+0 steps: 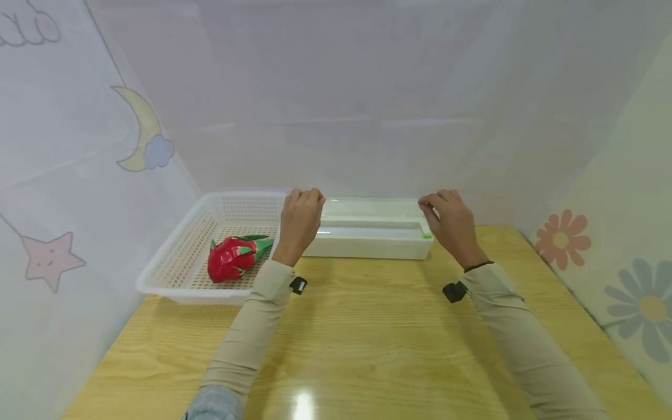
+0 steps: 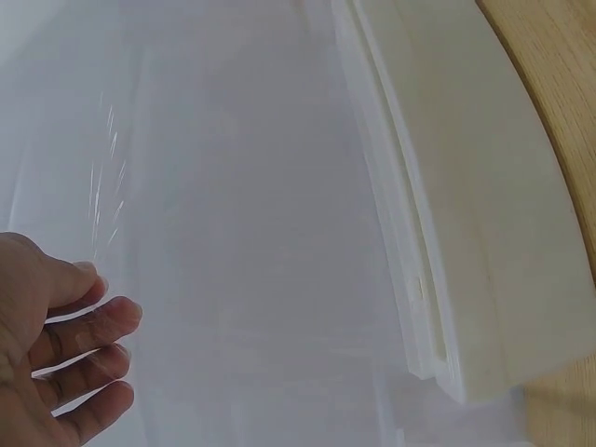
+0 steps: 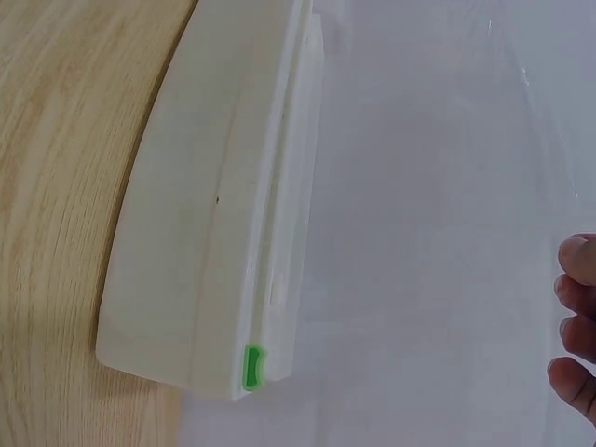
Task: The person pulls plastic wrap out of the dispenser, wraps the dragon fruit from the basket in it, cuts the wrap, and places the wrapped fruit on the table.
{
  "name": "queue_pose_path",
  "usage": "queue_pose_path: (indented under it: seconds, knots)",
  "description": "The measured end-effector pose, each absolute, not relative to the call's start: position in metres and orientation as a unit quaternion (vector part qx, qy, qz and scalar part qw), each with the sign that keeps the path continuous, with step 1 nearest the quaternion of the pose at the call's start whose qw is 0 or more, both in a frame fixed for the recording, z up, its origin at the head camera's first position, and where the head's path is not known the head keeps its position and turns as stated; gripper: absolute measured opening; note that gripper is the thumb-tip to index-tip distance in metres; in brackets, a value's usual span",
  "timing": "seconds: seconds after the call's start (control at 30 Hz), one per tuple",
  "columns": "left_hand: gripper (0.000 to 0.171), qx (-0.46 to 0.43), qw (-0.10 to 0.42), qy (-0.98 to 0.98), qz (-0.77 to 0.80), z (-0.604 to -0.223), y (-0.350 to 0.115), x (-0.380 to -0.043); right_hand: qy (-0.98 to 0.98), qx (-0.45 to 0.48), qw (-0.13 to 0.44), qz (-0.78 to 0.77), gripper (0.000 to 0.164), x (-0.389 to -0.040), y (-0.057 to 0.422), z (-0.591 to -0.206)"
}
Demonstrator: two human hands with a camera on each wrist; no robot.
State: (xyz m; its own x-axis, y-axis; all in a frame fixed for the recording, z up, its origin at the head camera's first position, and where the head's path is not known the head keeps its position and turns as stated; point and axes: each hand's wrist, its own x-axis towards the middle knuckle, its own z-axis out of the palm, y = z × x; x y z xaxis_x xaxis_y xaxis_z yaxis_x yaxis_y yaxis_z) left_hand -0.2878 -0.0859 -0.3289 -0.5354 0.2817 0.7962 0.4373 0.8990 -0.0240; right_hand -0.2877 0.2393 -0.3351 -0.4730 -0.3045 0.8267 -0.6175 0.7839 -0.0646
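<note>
A long white cling film dispenser (image 1: pixel 370 247) with a green tab (image 1: pixel 427 235) at its right end lies at the back of the table. Clear cling film (image 2: pixel 110 177) stretches between both hands above and behind it, visible mainly by its glints. With thumb and fingertips, my left hand (image 1: pixel 301 221) pinches the film's left side, over the dispenser's left end. At the other side my right hand (image 1: pixel 452 224) pinches the film near the dispenser's right end. Only the right hand's fingertips (image 3: pixel 577 261) enter the right wrist view.
Left of the dispenser stands a white plastic basket (image 1: pixel 173 251) holding a red dragon fruit (image 1: pixel 228 261) with green tips. The wooden table (image 1: pixel 367 326) meets a pale sheet wall (image 1: pixel 367 116) at the back, with printed side walls left and right.
</note>
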Motion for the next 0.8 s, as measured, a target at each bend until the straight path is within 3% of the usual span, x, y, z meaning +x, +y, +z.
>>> queue_pose_path:
  seconds: [0.43, 0.8]
  knots:
    - [0.016, -0.202, 0.422, -0.878, -0.106, -0.324, -0.089, -0.279, -0.827, 0.284, 0.451, 0.178, 0.008, -0.282, 0.238, -0.331]
    - [0.013, -0.207, 0.442, -0.866, -0.112, -0.316, -0.088, -0.272, -0.821, 0.282, 0.467, 0.168, 0.007, -0.273, 0.239, -0.322]
